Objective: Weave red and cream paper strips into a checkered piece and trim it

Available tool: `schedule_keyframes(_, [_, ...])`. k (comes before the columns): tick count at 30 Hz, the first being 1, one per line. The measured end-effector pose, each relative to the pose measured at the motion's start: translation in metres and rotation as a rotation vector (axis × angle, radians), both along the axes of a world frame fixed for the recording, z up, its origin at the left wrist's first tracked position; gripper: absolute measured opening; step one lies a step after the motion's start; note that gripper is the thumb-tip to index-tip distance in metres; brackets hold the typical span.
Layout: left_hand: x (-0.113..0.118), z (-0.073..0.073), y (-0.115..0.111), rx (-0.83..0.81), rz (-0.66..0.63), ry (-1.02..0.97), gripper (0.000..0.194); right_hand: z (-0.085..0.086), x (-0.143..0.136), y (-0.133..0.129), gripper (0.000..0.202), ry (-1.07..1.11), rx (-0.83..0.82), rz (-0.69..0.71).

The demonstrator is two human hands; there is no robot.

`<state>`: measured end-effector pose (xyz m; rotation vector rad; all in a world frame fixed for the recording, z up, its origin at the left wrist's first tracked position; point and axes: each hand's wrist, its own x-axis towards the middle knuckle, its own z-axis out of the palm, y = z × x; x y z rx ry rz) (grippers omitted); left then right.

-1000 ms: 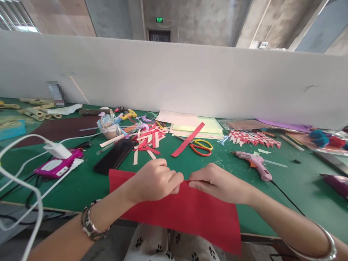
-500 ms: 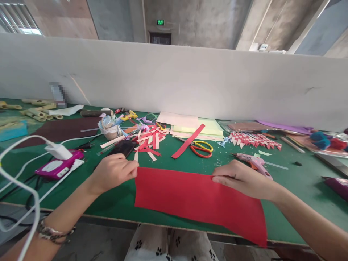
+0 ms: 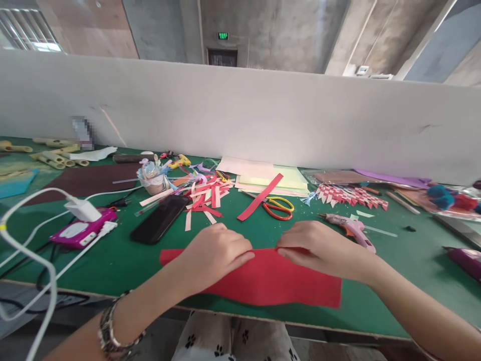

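Observation:
A red sheet of paper or felt lies crosswise at the table's front edge, its lower side bulging a little. My left hand pinches its far edge left of the middle. Close by on the right, my right hand grips the same edge, thumb below and fingers above. The fingertips are a short gap apart. Beyond the sheet, a cut red strip rests across scissors with red and yellow handles.
A black phone and a pile of red and pink strips lie left of centre. A pink glue gun is at the right. White cables run from a magenta power strip. Pale paper sheets lie at the back.
My left hand has moved right along the sheet's far edge, away from its left corner, closer to my right hand. The sheet has shifted left, and the phone is now uncovered.

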<state>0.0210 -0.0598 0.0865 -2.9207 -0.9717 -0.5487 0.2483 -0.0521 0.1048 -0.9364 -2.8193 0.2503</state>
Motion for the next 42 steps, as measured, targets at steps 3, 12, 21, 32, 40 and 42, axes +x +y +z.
schedule_keyframes(3, [0.009, -0.003, -0.001, -0.064, -0.014, -0.024, 0.036, -0.002, -0.013, -0.003, 0.018, 0.034, 0.128, -0.003])
schedule_keyframes(12, [0.005, 0.011, 0.004, -0.607, -0.071, -0.128, 0.042, -0.013, -0.009, 0.002, 0.012, 0.216, 0.086, 0.002])
schedule_keyframes(21, [-0.033, 0.008, 0.015, -0.723, -0.088, -0.114, 0.042, -0.021, 0.043, 0.007, 0.015, 0.263, -0.096, -0.15])
schedule_keyframes(32, [-0.039, 0.017, 0.014, -0.624, -0.066, 0.077, 0.04, 0.006, 0.032, 0.002, 0.013, 0.259, -0.056, -0.206])
schedule_keyframes(40, [-0.026, 0.02, 0.008, -0.412, -0.089, 0.048, 0.027, -0.001, -0.013, -0.005, 0.02, 0.041, -0.273, -0.043])
schedule_keyframes(42, [-0.016, 0.015, 0.006, -0.337, -0.035, 0.024, 0.022, -0.005, -0.018, -0.002, 0.02, 0.056, -0.264, -0.043])
